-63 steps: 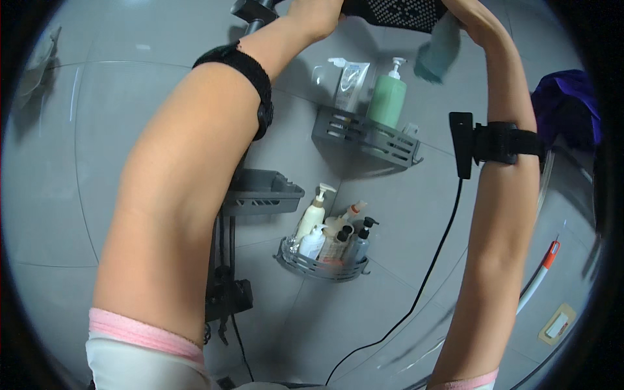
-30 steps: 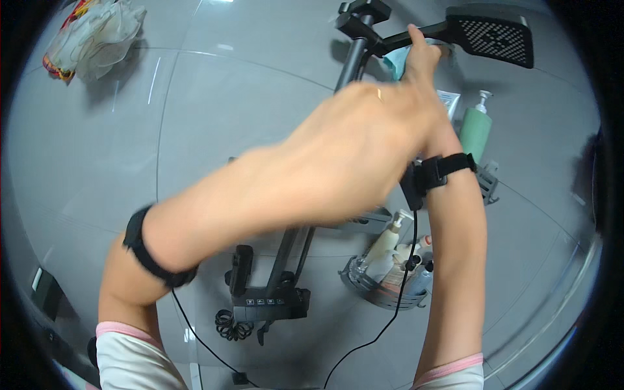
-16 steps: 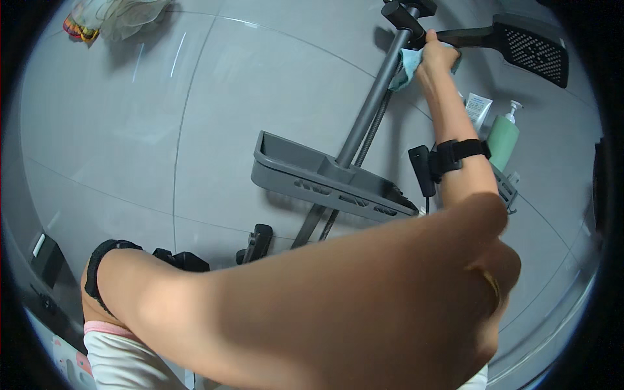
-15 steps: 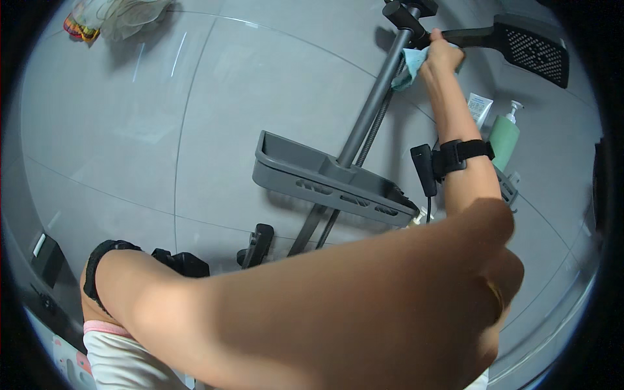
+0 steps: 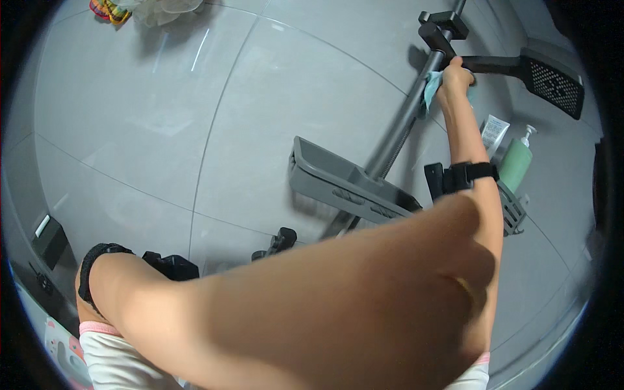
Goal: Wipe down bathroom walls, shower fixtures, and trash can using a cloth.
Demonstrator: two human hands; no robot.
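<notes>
My right hand (image 5: 457, 81) reaches far up and is closed on a light blue cloth (image 5: 431, 91). The cloth lies against a grey shower rail (image 5: 403, 127), just below the black holder (image 5: 437, 40) of a hand shower (image 5: 552, 84) with a perforated square head. My thumb is up by the shower's handle. Large and blurred in front, my left forearm crosses the view from the lower left. My left hand (image 5: 465, 260), with a gold ring, has its fingers curled. Whether anything is inside them is hidden. It overlaps my right arm in the picture; contact is unclear.
A grey slotted shelf (image 5: 325, 172) sits across the rail. A green pump bottle (image 5: 517, 162) and a white tube (image 5: 494, 132) stand by a grey wall basket (image 5: 513, 208). A pale mesh puff (image 5: 166, 10) hangs at top left. Black straps circle both my arms.
The view has shifted, so the rail, shelf and bottles appear farther right and mostly lower. My right hand still grips the cloth by the holder. My left fist appears slightly farther left.
</notes>
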